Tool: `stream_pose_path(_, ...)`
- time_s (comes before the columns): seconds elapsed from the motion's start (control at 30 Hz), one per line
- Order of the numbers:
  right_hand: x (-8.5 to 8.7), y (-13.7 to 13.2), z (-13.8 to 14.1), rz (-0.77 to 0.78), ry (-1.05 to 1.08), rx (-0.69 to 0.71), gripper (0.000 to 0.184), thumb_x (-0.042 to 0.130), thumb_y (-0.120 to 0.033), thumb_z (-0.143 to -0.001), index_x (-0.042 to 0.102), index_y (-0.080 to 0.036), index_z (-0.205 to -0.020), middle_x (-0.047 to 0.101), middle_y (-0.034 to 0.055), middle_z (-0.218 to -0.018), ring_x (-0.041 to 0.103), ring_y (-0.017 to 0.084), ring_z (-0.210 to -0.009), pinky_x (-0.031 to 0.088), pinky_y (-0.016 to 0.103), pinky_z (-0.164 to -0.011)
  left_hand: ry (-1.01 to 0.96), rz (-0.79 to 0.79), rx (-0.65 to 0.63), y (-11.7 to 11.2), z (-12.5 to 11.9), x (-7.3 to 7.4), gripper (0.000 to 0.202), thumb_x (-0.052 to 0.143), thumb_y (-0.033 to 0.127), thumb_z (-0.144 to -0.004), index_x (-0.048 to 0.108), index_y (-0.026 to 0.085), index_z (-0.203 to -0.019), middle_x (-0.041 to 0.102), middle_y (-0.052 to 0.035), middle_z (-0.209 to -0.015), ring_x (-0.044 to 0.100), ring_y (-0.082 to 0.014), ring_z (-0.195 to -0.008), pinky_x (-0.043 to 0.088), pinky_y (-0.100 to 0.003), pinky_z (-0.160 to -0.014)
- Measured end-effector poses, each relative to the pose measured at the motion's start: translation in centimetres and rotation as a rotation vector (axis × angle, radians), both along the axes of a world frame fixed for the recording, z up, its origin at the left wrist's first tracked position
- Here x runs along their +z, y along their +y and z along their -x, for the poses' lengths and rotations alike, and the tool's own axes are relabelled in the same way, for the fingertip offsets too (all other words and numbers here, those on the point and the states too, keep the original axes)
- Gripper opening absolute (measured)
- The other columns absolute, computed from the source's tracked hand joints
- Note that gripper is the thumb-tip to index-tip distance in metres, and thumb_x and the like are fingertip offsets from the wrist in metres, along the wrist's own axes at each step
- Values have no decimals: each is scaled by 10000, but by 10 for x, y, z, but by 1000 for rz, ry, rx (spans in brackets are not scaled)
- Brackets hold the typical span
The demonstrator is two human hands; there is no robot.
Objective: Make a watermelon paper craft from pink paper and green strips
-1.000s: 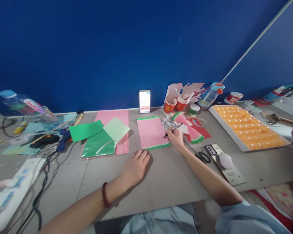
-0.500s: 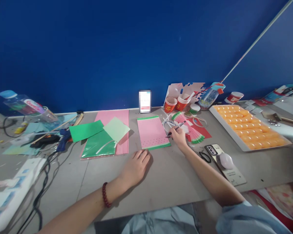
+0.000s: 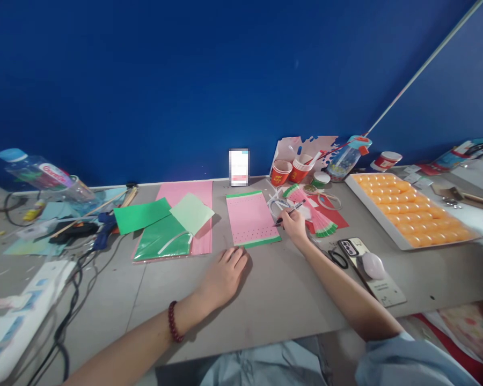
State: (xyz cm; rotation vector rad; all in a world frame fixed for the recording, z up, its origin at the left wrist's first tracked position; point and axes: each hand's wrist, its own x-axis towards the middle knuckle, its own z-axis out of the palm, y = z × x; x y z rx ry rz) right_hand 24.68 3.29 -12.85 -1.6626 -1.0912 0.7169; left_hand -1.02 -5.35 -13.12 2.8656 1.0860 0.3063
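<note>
One pink sheet [image 3: 249,214], laid flat on the table [image 3: 273,300] — probably light, easily creased, best held by its edges. One pen [image 3: 300,203], gripped in the right hand [image 3: 293,224] at the sheet's right edge; left hand [image 3: 224,268] rested palm-down, nothing gripped.

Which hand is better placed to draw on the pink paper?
Probably the right hand: it holds the pen by the edge of the pink paper. The left hand rests palm-down on the table, with no pen visible.

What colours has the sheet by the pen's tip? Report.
The sheet is pink with dark dots and green ends; see the head view.
</note>
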Motion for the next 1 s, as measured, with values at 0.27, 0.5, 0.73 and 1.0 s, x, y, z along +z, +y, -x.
stream_pose_path(0.27, 0, 0, 0, 6, -11, -11, 221, 485, -331, -683, 513, -212, -499, 483, -33, -414, 473, 140, -457, 337, 240, -473, -14, 19, -8, 1, 1, -2, 389, 422, 108, -891, 477, 151, -1274, 524, -119, -1292, 457, -282, -1170, 410, -421, -940)
stream_pose_path(0.5, 2, -4, 4, -113, 51, -25, 195, 546, -365, -734, 568, -193, -646, 530, -40, -472, 505, 130, -477, 388, 247, -515, -230, 58, 28, 3, 0, 6, 327, 375, 101, -919, 539, 179, -1191, 558, -111, -1203, 514, -238, -1061, 463, -408, -886)
stream_pose_path(0.73, 20, -21, 28, -203, 303, 249, 303, 664, -479, -732, 532, -213, -791, 627, -11, -632, 576, 120, -536, 442, 225, -489, -489, 129, 115, 7, 2, 15, 264, 352, 185, -968, 572, 199, -1112, 616, -71, -1115, 506, -230, -1083, 414, -399, -943)
stream_pose_path(1.0, 34, -44, 47, -82, 485, 690, 282, 675, -456, -764, 606, -186, -803, 587, -22, -618, 482, 79, -471, 408, 219, -453, -756, 559, 379, 6, 1, 12, 179, 382, 346, -958, 480, 213, -1025, 469, 61, -621, 419, -115, -523, 319, -235, -532)
